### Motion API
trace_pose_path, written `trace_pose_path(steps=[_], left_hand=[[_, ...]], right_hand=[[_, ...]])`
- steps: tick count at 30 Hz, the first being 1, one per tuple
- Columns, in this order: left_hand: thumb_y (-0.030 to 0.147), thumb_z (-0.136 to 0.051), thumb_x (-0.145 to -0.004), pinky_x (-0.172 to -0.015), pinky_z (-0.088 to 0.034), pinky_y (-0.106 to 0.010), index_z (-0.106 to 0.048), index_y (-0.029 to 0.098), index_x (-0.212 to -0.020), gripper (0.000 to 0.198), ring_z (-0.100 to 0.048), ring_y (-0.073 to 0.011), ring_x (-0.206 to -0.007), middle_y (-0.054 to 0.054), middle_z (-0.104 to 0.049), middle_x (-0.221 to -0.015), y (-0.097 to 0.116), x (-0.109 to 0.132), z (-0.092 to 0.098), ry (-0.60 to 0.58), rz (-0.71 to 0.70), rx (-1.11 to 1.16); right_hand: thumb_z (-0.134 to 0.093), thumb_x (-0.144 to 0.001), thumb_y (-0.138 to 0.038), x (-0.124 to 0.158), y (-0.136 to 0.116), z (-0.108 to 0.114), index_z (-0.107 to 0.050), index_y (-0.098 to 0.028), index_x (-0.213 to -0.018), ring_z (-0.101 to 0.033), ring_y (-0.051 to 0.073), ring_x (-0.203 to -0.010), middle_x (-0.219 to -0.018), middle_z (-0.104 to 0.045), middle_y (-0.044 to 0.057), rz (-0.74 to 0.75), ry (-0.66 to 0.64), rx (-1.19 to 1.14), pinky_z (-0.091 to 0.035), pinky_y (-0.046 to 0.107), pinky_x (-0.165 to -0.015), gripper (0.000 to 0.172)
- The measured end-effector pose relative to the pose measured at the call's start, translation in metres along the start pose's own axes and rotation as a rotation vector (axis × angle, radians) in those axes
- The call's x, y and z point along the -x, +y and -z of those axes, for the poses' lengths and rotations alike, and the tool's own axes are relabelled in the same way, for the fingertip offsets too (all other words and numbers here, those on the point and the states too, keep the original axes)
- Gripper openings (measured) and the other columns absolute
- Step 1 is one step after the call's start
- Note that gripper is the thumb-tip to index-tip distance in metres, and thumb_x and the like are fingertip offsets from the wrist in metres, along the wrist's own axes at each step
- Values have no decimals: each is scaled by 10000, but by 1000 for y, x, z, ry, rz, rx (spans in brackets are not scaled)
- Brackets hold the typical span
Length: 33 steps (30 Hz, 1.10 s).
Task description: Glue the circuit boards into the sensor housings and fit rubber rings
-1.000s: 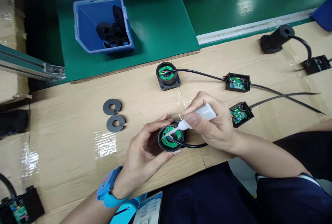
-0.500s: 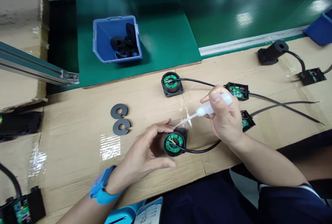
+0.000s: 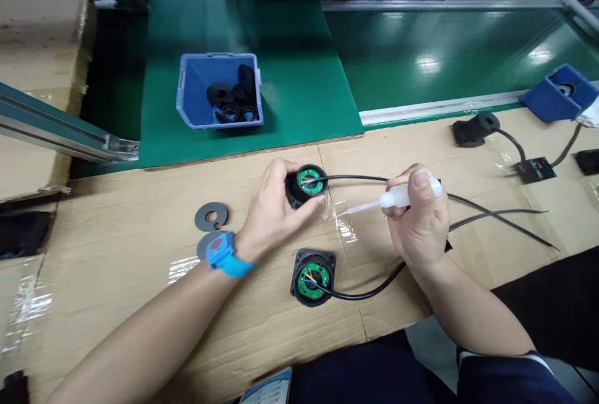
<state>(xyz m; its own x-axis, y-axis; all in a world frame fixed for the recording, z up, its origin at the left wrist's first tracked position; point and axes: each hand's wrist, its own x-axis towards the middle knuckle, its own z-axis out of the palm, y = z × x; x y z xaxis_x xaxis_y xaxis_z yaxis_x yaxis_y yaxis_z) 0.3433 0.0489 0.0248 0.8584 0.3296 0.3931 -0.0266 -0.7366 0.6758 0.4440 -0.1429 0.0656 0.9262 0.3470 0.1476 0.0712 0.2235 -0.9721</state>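
Observation:
My left hand (image 3: 271,207) is closed around the far black round housing (image 3: 306,184), whose green circuit board faces up. A black cable runs right from it. My right hand (image 3: 418,223) grips a small white glue bottle (image 3: 405,195); its long thin nozzle points left toward that housing and stops a little short of it. A second black housing (image 3: 312,277) with a green board and coloured wires lies free on the cardboard near me, its cable curving right under my right hand.
A blue bin (image 3: 219,90) of black parts stands on the green mat. A grey slotted disc (image 3: 211,216) lies left of my wrist, with another partly under my blue wristband. Further cabled housings and a second blue bin (image 3: 559,93) lie at the right. A green conveyor runs behind.
My left hand let go of the near housing and reached forward to grasp the far one. My right hand, with the glue bottle, lifted off the near housing and now points at the far one.

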Motion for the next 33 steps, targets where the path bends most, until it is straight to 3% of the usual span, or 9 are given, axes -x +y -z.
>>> trace_pose_path(steps=[4,8,20,27,33], left_hand=[[272,-724,-825,-790,-573,-376,-528,196,-1169,403,-643,-233,-958,-62,-625,-1007,19,25,25,-30,-143,-144],[203,-741,-810,-837,-594,-367,-549,200,-1212,446,-669,-229,-1012,-60,-650,-1061,29,37,37,-9,-178,-148],[154,-772,-780,-870,-610,-358,-595,183,-1241,494,-686,-222,-1026,-64,-674,-1066,35,41,39,-3,-164,-78],[175,-781,-787,-867,-601,-337,-603,179,-1252,498,-680,-208,-1021,-67,-679,-1081,36,41,42,-20,-152,-69],[212,-791,-790,-848,-584,-301,-605,203,-1267,512,-674,-178,-993,-45,-682,-1096,39,39,43,-87,-22,-19]], right_hand=[[-671,-922,-493,5,4,6,-621,-212,-747,-402,78,-433,-578,-493,-57,63,-32,44,-345,245,-404,335],[-655,-943,-468,12,5,6,-639,-228,-800,-521,111,-527,-686,-626,-16,137,-95,126,-400,271,-462,280],[-736,-891,-380,21,-1,3,-710,-240,-899,-596,113,-589,-773,-689,-9,335,-203,332,-471,268,-494,143],[-724,-909,-380,21,-4,3,-699,-242,-919,-637,124,-610,-781,-715,2,379,-247,403,-517,269,-521,140],[-731,-901,-409,23,-5,4,-683,-232,-955,-687,147,-653,-803,-731,4,491,-251,501,-550,278,-543,191]])
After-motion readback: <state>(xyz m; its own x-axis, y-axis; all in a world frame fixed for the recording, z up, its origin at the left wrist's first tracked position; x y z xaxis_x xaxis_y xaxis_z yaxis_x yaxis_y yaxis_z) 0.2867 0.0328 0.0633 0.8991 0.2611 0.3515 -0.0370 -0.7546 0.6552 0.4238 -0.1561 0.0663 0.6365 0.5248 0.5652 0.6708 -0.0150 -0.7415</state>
